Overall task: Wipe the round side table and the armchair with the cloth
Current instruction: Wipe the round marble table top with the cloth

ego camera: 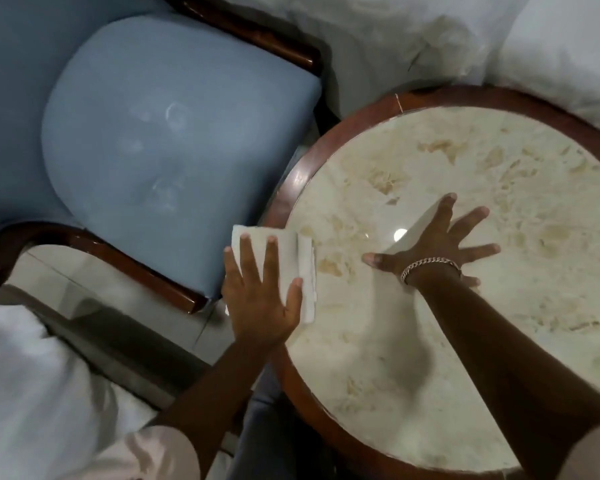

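Pale glossy floor tiles [94,271] and rumpled white sheer fabric [430,39] frame everything I get from the head cam. Filling the right side is the round side table with a cream marble top and dark wood rim [291,188]. My left hand [260,299] lies flat, fingers spread, pressing a folded white cloth [291,258] onto the table's left edge, so the cloth partly hangs over the rim. My right hand [440,247] rests palm-down on the marble with fingers fanned wide, holding nothing, a silver chain bracelet [430,265] on that wrist. Just left of the table sits the blue upholstered armchair with dark wood arms [174,133], seat cushion showing faint whitish marks.
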Available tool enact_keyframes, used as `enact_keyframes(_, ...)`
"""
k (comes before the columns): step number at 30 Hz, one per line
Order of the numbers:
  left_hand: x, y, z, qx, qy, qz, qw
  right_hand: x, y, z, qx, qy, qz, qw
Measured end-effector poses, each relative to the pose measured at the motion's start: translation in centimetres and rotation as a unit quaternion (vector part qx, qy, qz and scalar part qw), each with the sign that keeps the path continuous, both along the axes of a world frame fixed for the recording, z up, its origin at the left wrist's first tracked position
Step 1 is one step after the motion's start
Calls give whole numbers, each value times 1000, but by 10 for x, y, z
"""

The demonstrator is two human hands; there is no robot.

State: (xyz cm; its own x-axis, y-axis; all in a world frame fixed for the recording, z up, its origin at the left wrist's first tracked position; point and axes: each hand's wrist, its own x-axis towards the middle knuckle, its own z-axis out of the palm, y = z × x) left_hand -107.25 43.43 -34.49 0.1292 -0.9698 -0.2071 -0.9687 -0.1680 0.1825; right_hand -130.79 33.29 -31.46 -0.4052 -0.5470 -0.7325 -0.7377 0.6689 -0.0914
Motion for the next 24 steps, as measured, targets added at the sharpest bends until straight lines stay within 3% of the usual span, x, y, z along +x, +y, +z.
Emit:
enact_keyframes(7, -1, -78, -7, -44, 37, -18, 998, 1, 0, 0, 2, -6, 3, 1000)
enact_keyframes(10, 0, -34, -6, -38, 31, 7, 999, 2, 0, 1, 6, 7, 5, 1000)
enact_keyframes(15, -27, 79, 5, 44, 9, 95, 994, 5, 0, 2, -3, 35, 18, 999)
enact_keyframes(19, -45, 97, 15, 37, 25, 99, 994, 5, 6, 7, -23, 4, 4, 1000)
enact_keyframes(21, -36, 85, 23, -4, 93, 127, 987, 11, 23, 8, -76, -14, 44, 996)
enact_keyframes(24, -11, 65, 40, -65, 226, 212, 949, 54, 72, 8, -261, -98, 98, 955)
